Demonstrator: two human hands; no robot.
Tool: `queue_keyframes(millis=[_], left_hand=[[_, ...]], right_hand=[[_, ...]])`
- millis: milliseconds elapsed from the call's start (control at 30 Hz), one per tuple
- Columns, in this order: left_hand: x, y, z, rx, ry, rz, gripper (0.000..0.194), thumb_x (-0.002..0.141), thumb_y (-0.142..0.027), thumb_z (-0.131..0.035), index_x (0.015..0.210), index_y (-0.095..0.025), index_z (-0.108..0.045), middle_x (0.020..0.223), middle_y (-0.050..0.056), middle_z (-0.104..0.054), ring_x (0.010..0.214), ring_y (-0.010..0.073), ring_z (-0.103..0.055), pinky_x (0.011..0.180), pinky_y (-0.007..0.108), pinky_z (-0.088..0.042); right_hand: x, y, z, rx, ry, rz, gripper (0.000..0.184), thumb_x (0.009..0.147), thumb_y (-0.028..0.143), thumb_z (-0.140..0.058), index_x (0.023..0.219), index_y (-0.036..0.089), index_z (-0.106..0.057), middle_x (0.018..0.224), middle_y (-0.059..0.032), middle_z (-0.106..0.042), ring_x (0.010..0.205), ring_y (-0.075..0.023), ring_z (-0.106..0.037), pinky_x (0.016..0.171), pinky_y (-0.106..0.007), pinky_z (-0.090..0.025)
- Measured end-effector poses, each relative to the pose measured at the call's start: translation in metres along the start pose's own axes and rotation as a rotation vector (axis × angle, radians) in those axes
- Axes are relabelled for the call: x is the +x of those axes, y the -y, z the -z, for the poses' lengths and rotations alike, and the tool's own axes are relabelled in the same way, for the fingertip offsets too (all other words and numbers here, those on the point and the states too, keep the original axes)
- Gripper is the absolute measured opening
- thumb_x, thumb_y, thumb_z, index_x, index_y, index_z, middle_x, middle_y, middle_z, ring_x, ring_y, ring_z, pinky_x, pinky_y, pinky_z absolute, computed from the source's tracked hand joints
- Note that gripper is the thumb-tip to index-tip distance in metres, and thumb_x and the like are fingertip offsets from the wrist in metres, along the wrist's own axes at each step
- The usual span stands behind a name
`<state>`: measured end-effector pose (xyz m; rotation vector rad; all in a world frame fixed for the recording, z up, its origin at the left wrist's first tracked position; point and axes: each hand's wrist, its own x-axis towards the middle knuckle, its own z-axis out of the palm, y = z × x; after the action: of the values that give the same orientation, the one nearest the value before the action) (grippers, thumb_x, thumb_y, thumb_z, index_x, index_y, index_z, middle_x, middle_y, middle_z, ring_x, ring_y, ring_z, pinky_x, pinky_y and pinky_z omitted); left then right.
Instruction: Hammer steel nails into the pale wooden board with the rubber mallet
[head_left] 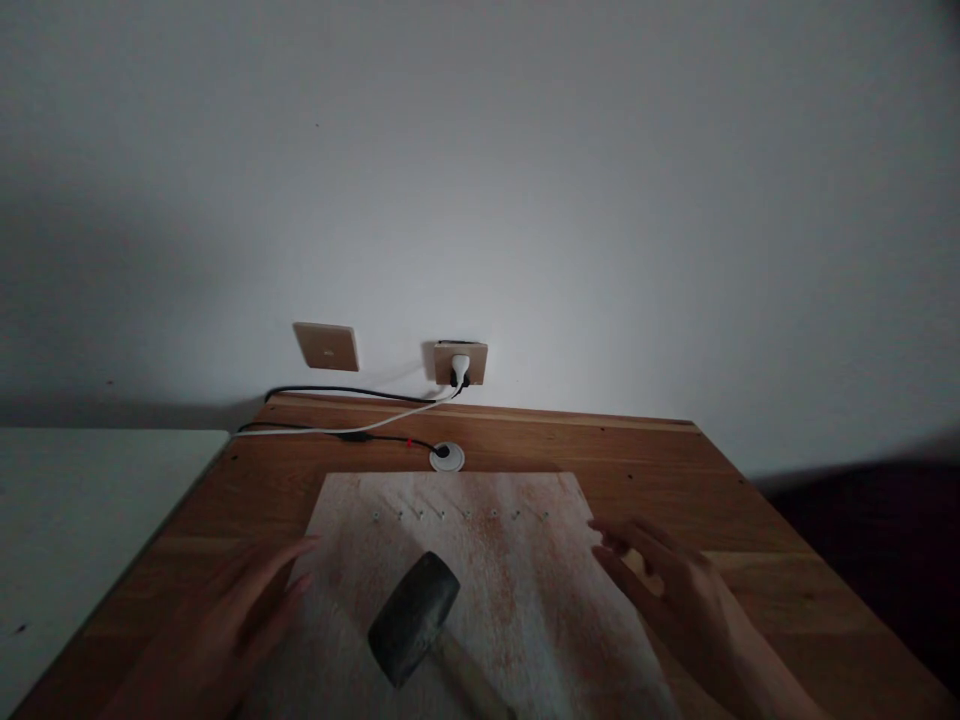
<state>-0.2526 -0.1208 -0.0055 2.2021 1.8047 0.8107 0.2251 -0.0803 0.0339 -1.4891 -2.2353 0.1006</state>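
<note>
A pale, worn board (547,610) with reddish-brown patches lies on the wooden table. Across its far part runs a row of several small nails or screws (442,516), each too small to make out exactly. A mallet (415,617) with a black head rests on the board, its wooden handle pointing toward the lower right. My left hand (225,610) is at the board's left edge, thumb and fingers apart. On the opposite edge is my right hand (667,580), also open, fingertips close to the board. Neither hand holds anything; whether the fingertips touch the board I cannot tell.
Behind the board, a round cable grommet (447,457) sits in the wooden table (660,460). White and black cables run left from a wall socket (480,365). A second wall plate (328,347) is farther left. A white surface (90,530) adjoins the table's left side.
</note>
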Motion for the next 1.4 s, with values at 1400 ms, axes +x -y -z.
queue_keyframes(millis=[1400], left_hand=[[0.104,-0.024,-0.024,0.073,0.327,-0.454,0.027,0.108,-0.019,-0.05,0.096,-0.023,-0.074,0.097,0.002,-0.075,0.093,0.0211,-0.07,0.089,0.035,-0.052]], right_hand=[[0.057,0.017,-0.032,-0.049,0.266,0.069,0.018,0.103,0.01,-0.058,0.092,0.02,-0.068,0.09,-0.0064,-0.072,0.074,-0.0233,-0.075,0.066,-0.035,-0.059]])
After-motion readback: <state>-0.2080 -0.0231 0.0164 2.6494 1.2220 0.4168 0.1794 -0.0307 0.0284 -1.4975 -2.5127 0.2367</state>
